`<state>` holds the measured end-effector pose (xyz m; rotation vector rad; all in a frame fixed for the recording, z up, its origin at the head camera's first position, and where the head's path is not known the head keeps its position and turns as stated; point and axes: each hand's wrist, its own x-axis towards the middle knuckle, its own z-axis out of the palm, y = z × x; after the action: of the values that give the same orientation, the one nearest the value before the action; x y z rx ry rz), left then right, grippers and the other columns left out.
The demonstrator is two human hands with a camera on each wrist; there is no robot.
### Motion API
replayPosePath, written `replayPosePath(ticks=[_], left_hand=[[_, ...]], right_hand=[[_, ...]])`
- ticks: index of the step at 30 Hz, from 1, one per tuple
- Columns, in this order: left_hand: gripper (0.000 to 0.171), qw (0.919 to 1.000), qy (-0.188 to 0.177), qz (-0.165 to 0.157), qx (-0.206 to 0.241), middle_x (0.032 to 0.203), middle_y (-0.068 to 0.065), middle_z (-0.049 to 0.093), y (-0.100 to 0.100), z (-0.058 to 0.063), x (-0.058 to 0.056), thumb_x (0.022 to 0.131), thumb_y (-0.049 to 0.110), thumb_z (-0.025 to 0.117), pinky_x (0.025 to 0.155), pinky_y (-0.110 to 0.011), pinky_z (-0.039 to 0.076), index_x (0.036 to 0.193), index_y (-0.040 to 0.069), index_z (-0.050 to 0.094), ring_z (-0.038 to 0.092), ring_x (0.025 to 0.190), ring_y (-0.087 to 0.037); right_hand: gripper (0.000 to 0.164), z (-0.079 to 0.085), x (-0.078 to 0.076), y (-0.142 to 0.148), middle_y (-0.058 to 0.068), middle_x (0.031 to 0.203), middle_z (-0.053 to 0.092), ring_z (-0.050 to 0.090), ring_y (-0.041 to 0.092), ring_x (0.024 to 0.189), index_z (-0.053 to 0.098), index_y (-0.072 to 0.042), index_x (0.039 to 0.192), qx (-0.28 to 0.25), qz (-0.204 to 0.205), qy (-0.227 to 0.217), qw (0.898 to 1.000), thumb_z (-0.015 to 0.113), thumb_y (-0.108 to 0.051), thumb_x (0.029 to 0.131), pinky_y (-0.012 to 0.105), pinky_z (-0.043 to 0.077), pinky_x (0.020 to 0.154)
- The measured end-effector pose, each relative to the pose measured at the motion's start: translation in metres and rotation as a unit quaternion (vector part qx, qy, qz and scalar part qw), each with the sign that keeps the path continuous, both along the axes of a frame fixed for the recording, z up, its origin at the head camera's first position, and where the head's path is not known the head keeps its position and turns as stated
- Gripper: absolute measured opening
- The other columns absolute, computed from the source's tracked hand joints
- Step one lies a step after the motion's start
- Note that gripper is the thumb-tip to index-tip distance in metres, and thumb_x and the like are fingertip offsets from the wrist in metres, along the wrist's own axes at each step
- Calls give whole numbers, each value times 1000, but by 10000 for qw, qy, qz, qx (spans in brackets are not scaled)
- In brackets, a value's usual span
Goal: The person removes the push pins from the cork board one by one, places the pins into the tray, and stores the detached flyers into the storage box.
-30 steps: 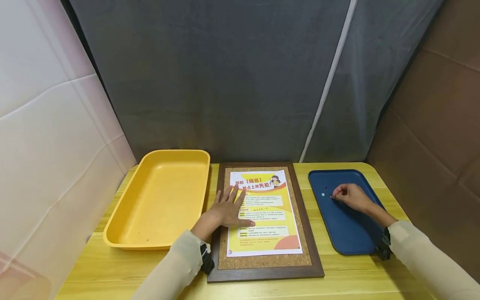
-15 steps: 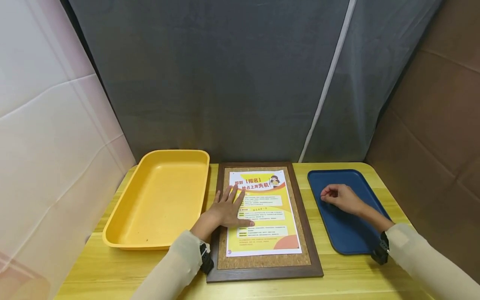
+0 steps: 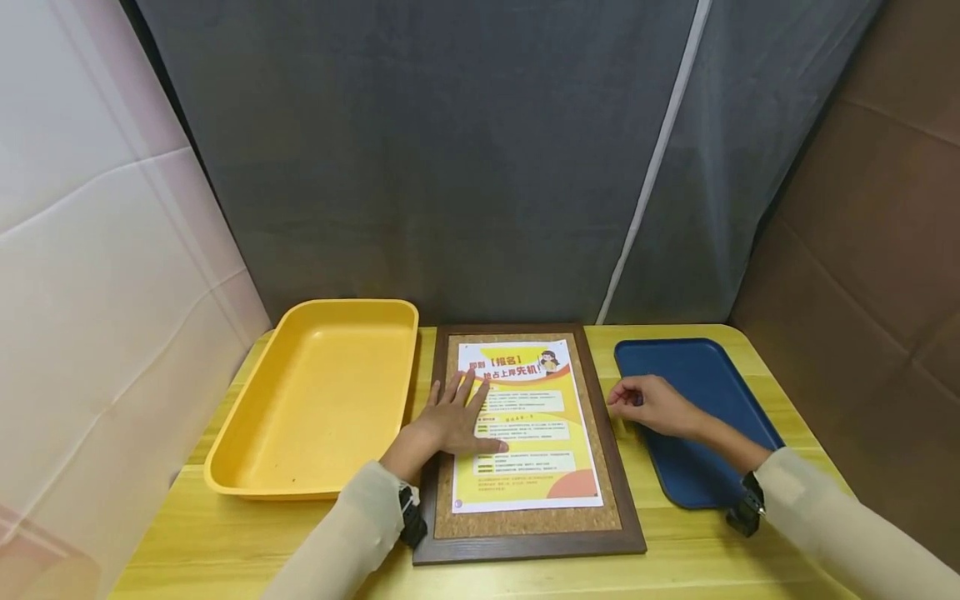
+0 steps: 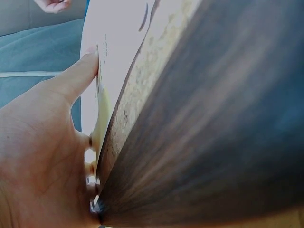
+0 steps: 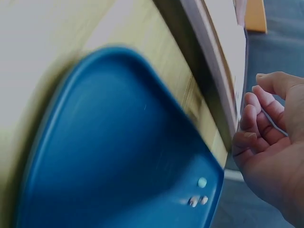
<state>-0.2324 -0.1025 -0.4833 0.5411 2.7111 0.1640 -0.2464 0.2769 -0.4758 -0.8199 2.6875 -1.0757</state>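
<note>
My left hand (image 3: pixel 447 421) rests spread and flat on a printed yellow-and-white poster (image 3: pixel 528 483), which lies on a cork board (image 3: pixel 465 523) in a brown wooden frame (image 3: pixel 528 547). Tiny dark dots mark some poster corners. My right hand (image 3: pixel 656 406) hovers between the blue tray (image 3: pixel 697 467) and the board's right side. Its thumb and index fingertips (image 5: pixel 260 80) come together, the other fingers loosely bent; whether something small sits between them cannot be made out. A pale green piece (image 5: pixel 202 183) and two small whitish pieces (image 5: pixel 193 202), perhaps push pins, lie in the tray.
A deep yellow tray (image 3: pixel 315 400) stands left of the board, with a few dark specks inside. Everything lies on a yellow wood-grain table (image 3: pixel 360 533). Grey cloth (image 3: pixel 420 167) hangs behind, with a brown sheet (image 3: pixel 877 250) at the right and a pale one at the left.
My right hand has moved left from above the blue tray toward the board's right edge, keeping thumb and index together. My left hand stays in place on the poster.
</note>
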Motion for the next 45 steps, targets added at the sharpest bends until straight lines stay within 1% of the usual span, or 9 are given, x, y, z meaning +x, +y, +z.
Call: replayPosePath(ticks=[11, 20, 27, 30, 34, 35, 37, 41, 45], left_hand=[[117, 10000, 23, -12, 0, 178, -14, -7, 1, -1, -1, 91, 82, 56, 129, -62, -2, 172, 16, 5, -8, 164, -36], [116, 10000, 50, -38, 37, 178, -14, -7, -1, -1, -1, 91, 80, 57, 129, -62, -1, 172, 16, 5, -7, 164, -37], [114, 10000, 43, -31, 48, 178, -15, -4, -2, 0, 0, 92, 79, 57, 129, -62, 0, 172, 15, 6, -5, 164, -37], [117, 9998, 71, -24, 182, 178, -16, -3, -3, -3, 0, 91, 82, 56, 129, -62, -2, 172, 14, 7, -4, 164, -38], [117, 9997, 50, -8, 218, 178, -15, -4, -4, -2, 1, 90, 82, 56, 129, -61, -3, 172, 14, 8, -5, 164, -37], [119, 9996, 86, -37, 253, 178, -16, -4, -4, -5, 0, 89, 84, 56, 128, -62, -4, 172, 14, 7, -6, 164, -38], [118, 9998, 42, -25, 195, 178, -15, -3, -3, -1, 1, 89, 82, 58, 129, -61, -3, 172, 14, 9, -5, 164, -37], [122, 9996, 27, -51, 285, 178, -17, -4, -4, -6, -1, 87, 86, 57, 128, -63, -4, 172, 13, 8, -5, 164, -39], [120, 9997, -35, -3, 246, 178, -16, -4, -4, -5, -1, 89, 84, 57, 129, -61, -4, 172, 13, 8, -5, 164, -38]], right_hand=[[3, 6, 17, -32, -7, 84, 67, 57, 6, 73, 75, -6, 99, -111, 610, -165, 9979, 76, -8, 98, 24, 48, 64], [4, 8, 29, -58, -9, 79, 61, 52, 4, 69, 74, -6, 100, -263, 849, -354, 9954, 76, -6, 96, 22, 47, 63], [7, 4, 40, -80, -8, 83, 65, 56, 2, 73, 74, -4, 103, -343, 1108, -398, 9925, 75, -3, 96, 23, 52, 67], [7, 2, 45, -87, -7, 84, 67, 58, 2, 75, 74, -4, 103, -422, 1123, -476, 9916, 76, -4, 96, 24, 53, 69], [7, -2, 50, -97, -8, 84, 67, 59, 2, 76, 74, -4, 102, -446, 1086, -578, 9914, 76, -4, 95, 23, 54, 70], [7, -3, 51, -99, -8, 84, 67, 59, 2, 77, 75, -4, 102, -452, 1090, -593, 9912, 76, -4, 95, 23, 54, 70], [7, -5, 53, -104, -9, 84, 67, 58, 1, 77, 75, -3, 101, -471, 1103, -614, 9909, 76, -4, 95, 22, 54, 70], [6, -10, 57, -114, -7, 83, 67, 58, 0, 76, 75, -3, 100, -563, 1250, -526, 9892, 76, -2, 95, 21, 54, 69], [5, -12, 61, -125, -6, 82, 67, 57, -2, 74, 75, -3, 99, -607, 1389, -467, 9873, 76, -1, 94, 21, 55, 66]])
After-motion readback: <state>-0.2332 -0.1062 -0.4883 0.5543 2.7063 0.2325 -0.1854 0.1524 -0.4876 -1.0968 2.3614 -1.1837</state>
